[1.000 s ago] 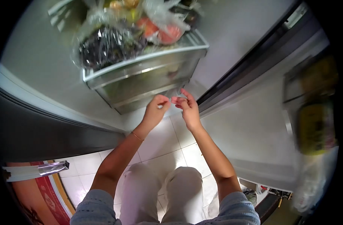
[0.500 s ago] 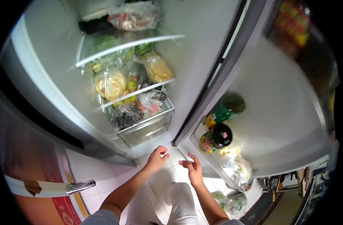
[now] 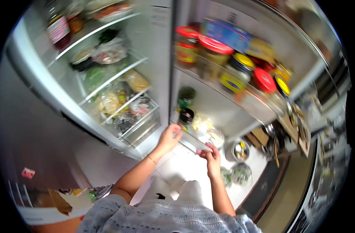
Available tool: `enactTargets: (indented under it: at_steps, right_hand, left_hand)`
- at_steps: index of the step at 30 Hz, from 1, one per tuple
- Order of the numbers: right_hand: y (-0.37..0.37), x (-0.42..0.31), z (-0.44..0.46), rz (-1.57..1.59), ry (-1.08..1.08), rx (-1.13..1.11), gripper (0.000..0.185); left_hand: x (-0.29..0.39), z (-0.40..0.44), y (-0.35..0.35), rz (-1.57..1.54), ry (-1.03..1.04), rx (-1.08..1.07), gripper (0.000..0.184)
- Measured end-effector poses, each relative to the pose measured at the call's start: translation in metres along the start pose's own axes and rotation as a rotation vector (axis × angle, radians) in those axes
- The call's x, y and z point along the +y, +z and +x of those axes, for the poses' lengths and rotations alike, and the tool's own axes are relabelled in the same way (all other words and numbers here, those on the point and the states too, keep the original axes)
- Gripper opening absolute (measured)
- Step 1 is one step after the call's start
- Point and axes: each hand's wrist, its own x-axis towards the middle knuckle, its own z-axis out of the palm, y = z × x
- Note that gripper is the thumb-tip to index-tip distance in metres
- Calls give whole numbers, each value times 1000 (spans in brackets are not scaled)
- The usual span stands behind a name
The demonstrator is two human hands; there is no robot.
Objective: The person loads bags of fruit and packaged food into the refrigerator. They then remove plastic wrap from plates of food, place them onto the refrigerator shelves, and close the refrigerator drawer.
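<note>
Grey metal fills the left of the frame, where I see one refrigerator door; the other door's pale inner side opens across the right of centre. Between them, at the centre, I have the left hand with its fingers loosely bent and the thumb apart from them. It is just beside the near end of the lower door bin. Right of centre and slightly lower, I have the right hand, fingers spread and partly curled, near the bin's other end. From my view I cannot tell whether either hand touches the bin.

The bin sits at the middle of the frame, carrying a black-lidded jar, a green container behind it and blurred clear bags. Toward the upper right I see the upper door shelf, with a yellow-lidded jar, red-lidded jars and a blue box. At upper left, bagged food lies on the refrigerator's shelves. Bagged greens rest on the tiled floor, right of the right hand.
</note>
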Motion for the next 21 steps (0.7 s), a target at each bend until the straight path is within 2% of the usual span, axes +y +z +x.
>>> enactTargets:
  at_steps: [1, 4, 6, 7, 10, 12, 14, 16, 18, 21]
  right_hand:
    - [-4, -9, -6, 26, 0, 19, 36]
    - [-33, -15, -23, 91, -33, 55, 35]
    - [-64, -17, -31, 131, -76, 76, 35]
    - [-77, -29, -39, 120, -96, 103, 35]
    - [-138, -43, -59, 155, -128, 182, 33]
    - [-188, -49, -78, 141, -165, 266, 31]
    - [-233, -53, -102, 142, -155, 387, 30]
    - [-279, -47, -125, 168, -108, 527, 30]
    - [-312, -45, -147, 177, -78, 642, 28]
    - [-339, -41, -162, 199, -32, 709, 27]
  left_hand:
    - [-3, 3, 8, -1, 71, 5, 25]
    - [54, -4, 34, -40, 77, -63, 21]
    - [75, -9, 66, -47, 129, -119, 21]
    - [95, -13, 79, 23, 233, -150, 20]
    - [125, -22, 143, -76, 310, -228, 18]
    - [143, -32, 189, -41, 250, -287, 18]
    - [146, -39, 236, -134, 278, -358, 19]
    - [157, -47, 271, -89, 205, -428, 19]
    - [155, -52, 302, -86, 312, -440, 20]
    - [146, -50, 331, -131, 215, -498, 20]
